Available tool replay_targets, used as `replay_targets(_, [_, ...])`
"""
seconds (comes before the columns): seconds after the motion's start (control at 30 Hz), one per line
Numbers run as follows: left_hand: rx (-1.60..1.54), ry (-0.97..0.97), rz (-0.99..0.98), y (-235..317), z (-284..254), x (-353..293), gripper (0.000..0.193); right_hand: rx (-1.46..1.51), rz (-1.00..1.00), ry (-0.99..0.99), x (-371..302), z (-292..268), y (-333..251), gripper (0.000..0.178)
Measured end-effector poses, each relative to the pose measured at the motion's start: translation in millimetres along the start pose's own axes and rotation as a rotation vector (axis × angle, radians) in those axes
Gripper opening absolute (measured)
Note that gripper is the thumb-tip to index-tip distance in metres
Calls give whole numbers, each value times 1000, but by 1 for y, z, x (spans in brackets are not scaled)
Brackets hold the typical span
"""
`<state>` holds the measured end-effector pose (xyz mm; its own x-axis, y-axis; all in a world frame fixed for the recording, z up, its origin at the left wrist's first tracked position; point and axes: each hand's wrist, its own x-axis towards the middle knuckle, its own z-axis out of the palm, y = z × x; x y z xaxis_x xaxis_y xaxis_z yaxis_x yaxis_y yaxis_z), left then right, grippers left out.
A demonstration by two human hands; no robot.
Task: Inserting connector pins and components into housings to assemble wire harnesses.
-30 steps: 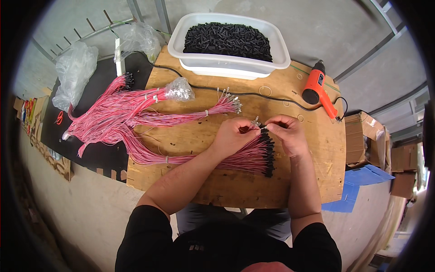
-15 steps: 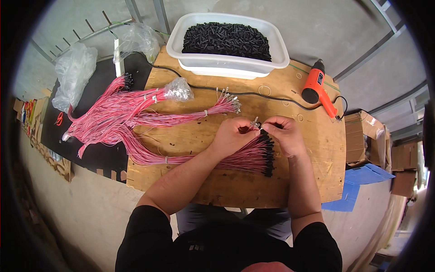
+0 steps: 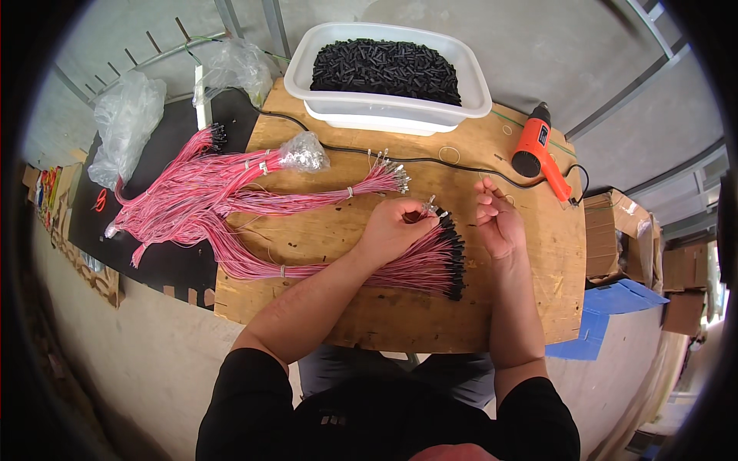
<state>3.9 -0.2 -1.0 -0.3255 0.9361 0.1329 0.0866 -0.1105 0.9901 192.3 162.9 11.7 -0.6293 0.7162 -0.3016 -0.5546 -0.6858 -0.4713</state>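
My left hand is closed in a pinch on pink wires, whose bare metal terminals poke out past the thumb and forefinger. Below and beside it, a fanned bundle of pink wires lies on the table, its ends covered with black sleeves. To the right, my right hand is raised apart from the bundle. Its fingers are curled in toward the palm, and whatever they hold is hidden. Another tied bundle with uncovered metal ends lies farther back, joined to a large pile of pink wires.
A white tub full of short black sleeves stands at the back. An orange heat gun lies at the back right, its black cable crossing the wooden table. Rubber bands, plastic bags and red-handled scissors lie around.
My right hand has left the wire ends by my left hand and moved right, turning with its fingers curled up. My left hand stays in place on the wires.
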Motion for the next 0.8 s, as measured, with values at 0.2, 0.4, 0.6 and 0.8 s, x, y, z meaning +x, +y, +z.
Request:
replay_targets(0.2, [-60, -16, -25, 2, 1, 0, 19, -118, -53, 7, -7, 7, -2, 18])
replay_targets(0.4, [-120, -45, -57, 3, -3, 0, 15, -552, -110, 21, -17, 25, 8, 24])
replay_targets(0.6, [-316, -51, -104, 2, -2, -1, 10, -777, -88, -57, -29, 46, 16, 26])
replay_targets(0.8, [-354, -48, -113, 0, -3, 0, 9, -857, -80, -147, -33, 45, 27, 21])
